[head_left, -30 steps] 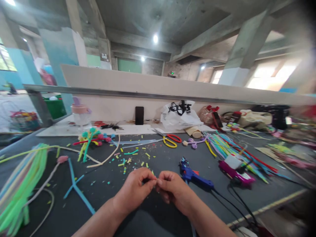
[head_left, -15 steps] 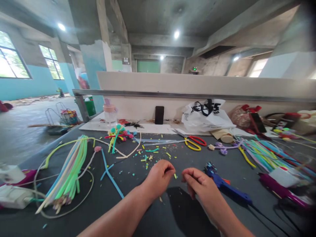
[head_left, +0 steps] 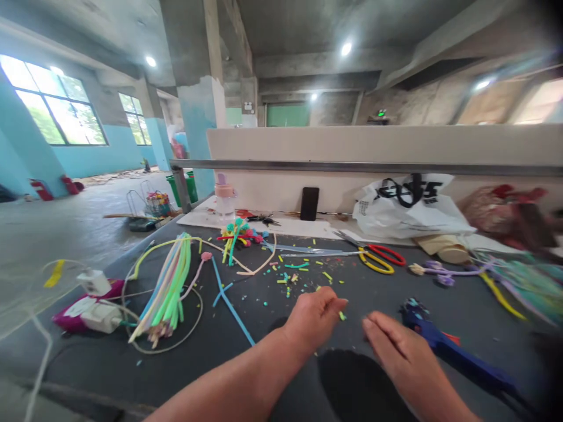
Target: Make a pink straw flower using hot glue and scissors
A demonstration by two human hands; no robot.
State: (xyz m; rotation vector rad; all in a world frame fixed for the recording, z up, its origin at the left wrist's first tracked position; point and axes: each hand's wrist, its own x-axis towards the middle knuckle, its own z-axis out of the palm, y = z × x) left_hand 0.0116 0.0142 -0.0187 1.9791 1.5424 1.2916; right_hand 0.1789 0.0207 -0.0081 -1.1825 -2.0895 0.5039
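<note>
Fingers curled and thumb pressed to them, my left hand [head_left: 314, 319] hovers low over the dark tabletop [head_left: 206, 375]. My right hand [head_left: 400, 346] faces it across a small gap, also with its fingers drawn together. Whatever either hand may hold is hidden or too small to make out. A small green and yellow scrap [head_left: 342, 316] shows just by the left fingertips; I cannot tell if it touches them. Behind the hands lie scattered short cut pieces [head_left: 288, 280] in yellow and green. To the right of my right hand is a blue glue gun [head_left: 457, 351].
Scissors [head_left: 376, 261] with red and yellow handles lie behind. At left are a bundle of fuzzy stems [head_left: 169, 287], a blue stem [head_left: 231, 308] and purple plugged devices [head_left: 90, 310]. A phone [head_left: 309, 204], bottle [head_left: 225, 202] and white bag [head_left: 409, 208] stand along the back.
The view has turned left, so the table's contents sit further right. My right hand's fingers have closed more tightly together and its gap to my left hand is slightly wider.
</note>
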